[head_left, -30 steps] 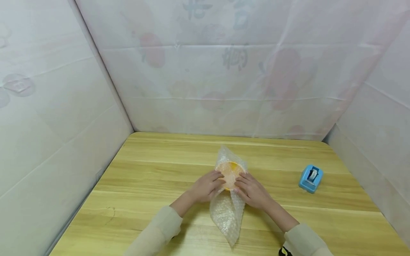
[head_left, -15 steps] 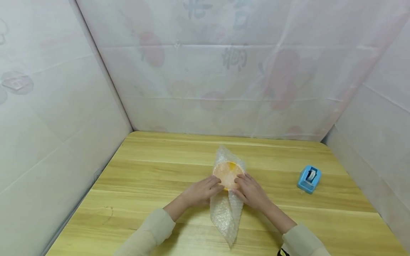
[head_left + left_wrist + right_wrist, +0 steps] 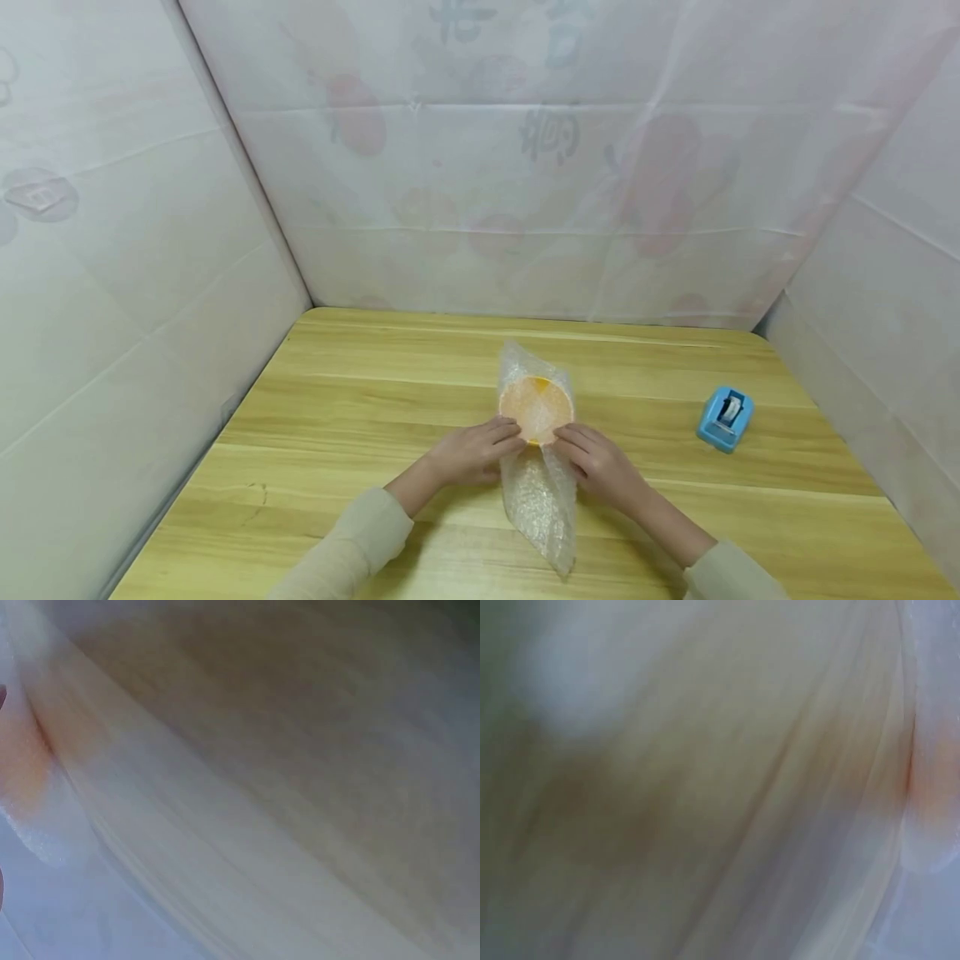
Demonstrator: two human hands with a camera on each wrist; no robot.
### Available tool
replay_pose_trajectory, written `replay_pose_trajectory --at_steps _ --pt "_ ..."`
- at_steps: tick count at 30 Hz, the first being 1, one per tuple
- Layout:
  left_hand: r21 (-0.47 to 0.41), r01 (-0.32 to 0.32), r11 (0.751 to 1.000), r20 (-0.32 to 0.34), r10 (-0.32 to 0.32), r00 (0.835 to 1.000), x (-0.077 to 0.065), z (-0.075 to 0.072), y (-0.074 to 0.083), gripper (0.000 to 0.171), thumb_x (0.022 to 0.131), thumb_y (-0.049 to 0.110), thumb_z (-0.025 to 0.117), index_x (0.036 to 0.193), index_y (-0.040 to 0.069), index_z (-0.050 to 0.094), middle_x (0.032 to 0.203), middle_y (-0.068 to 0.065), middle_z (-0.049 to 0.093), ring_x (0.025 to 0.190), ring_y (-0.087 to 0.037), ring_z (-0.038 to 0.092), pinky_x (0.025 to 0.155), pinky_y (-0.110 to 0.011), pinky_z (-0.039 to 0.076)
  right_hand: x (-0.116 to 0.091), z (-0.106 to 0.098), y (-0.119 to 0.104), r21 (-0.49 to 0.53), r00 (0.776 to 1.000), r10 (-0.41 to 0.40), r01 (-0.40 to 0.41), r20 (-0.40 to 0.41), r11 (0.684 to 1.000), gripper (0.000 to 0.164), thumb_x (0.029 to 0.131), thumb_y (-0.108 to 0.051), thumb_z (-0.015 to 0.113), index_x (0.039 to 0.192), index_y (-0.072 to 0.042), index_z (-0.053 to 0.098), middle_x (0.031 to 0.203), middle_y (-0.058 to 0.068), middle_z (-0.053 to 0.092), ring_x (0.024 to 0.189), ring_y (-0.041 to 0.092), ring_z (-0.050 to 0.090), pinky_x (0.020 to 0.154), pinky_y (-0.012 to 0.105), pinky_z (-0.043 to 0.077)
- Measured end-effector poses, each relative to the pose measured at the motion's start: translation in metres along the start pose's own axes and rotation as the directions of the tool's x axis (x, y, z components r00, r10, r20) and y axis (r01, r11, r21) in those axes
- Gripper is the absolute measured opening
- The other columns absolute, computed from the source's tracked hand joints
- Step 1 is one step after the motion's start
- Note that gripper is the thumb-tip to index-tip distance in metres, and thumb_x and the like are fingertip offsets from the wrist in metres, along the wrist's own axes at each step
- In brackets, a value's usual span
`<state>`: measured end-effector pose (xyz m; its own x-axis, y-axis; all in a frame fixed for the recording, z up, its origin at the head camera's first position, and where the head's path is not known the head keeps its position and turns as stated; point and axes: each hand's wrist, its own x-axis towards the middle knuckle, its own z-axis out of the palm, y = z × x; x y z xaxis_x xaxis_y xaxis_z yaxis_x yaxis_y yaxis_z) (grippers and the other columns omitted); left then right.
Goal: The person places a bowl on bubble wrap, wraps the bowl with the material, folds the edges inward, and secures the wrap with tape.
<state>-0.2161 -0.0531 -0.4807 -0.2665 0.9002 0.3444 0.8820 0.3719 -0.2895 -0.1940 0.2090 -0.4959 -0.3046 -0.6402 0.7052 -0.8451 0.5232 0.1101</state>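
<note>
A round orange object with a yellow rim, perhaps a bowl [image 3: 535, 408], lies wrapped in bubble wrap [image 3: 538, 504] on the table. The wrap's pointed ends stick out beyond and before it. At its near left edge my left hand [image 3: 472, 452] grips the wrapped rim, fingers on top. My right hand [image 3: 597, 464] pinches the wrap at the near right edge. Only a sliver of the wrapped orange object [image 3: 24, 769] shows in the left wrist view. The right wrist view catches its orange side [image 3: 934, 784] at the frame's edge, the rest blurred.
A blue tape dispenser [image 3: 725, 419] stands on the right part of the wooden table [image 3: 360, 375]. Pale printed cloth walls [image 3: 465, 275] enclose the table at the back and both sides.
Both hands have drawn back from over the round object to its near edges. The wrap's near tail has swung slightly right. The tape dispenser stays in place on the table.
</note>
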Motion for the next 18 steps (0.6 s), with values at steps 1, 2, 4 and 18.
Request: replay_pose_trajectory --at_steps 1,2,4,18 --pt "-0.002 0.006 1.0 0.007 -0.006 1.0 0.0 -0.001 0.0 0.053 0.079 0.041 0.07 0.123 0.014 0.056 0.126 -0.004 0.059 0.122 -0.019 0.052 0.106 -0.027 0.039 -0.001 -0.002 0.0 -0.011 1.0 -0.013 0.013 0.019 1.0 0.039 0.1 -0.017 0.034 0.093 -0.002 0.069 0.101 0.014 0.069 0.093 0.027 0.065 0.08 0.035 0.055" --pt "-0.007 0.013 1.0 0.015 -0.013 1.0 0.0 -0.001 0.001 0.053 0.079 0.04 0.069 0.123 0.015 0.056 0.127 -0.004 0.058 0.122 -0.02 0.052 0.106 -0.027 0.04 -0.001 -0.003 0.0 -0.035 0.999 -0.026 0.027 0.04 0.999 0.04 0.101 -0.016 0.031 0.095 -0.002 0.069 0.103 0.014 0.069 0.094 0.027 0.065 0.081 0.034 0.055" --pt "-0.022 0.028 0.999 0.029 -0.028 0.999 0.0 -0.002 0.001 0.051 0.08 0.039 0.069 0.123 0.016 0.056 0.128 -0.005 0.058 0.122 -0.019 0.052 0.105 -0.026 0.041 -0.002 -0.006 0.0 -0.085 0.995 -0.062 0.069 0.079 0.994 0.043 0.102 -0.013 0.026 0.1 -0.002 0.067 0.106 0.014 0.068 0.096 0.026 0.065 0.081 0.034 0.055" --pt "-0.013 0.046 0.999 0.146 -0.044 0.988 0.002 -0.007 0.002 0.063 0.077 0.046 0.069 0.127 0.013 0.051 0.135 -0.008 0.052 0.126 -0.021 0.049 0.097 -0.022 0.046 -0.018 -0.008 -0.002 -0.094 0.981 -0.078 0.096 0.177 0.991 0.051 0.101 -0.036 0.027 0.123 -0.001 0.057 0.127 0.018 0.057 0.115 0.033 0.054 0.109 0.032 0.035"
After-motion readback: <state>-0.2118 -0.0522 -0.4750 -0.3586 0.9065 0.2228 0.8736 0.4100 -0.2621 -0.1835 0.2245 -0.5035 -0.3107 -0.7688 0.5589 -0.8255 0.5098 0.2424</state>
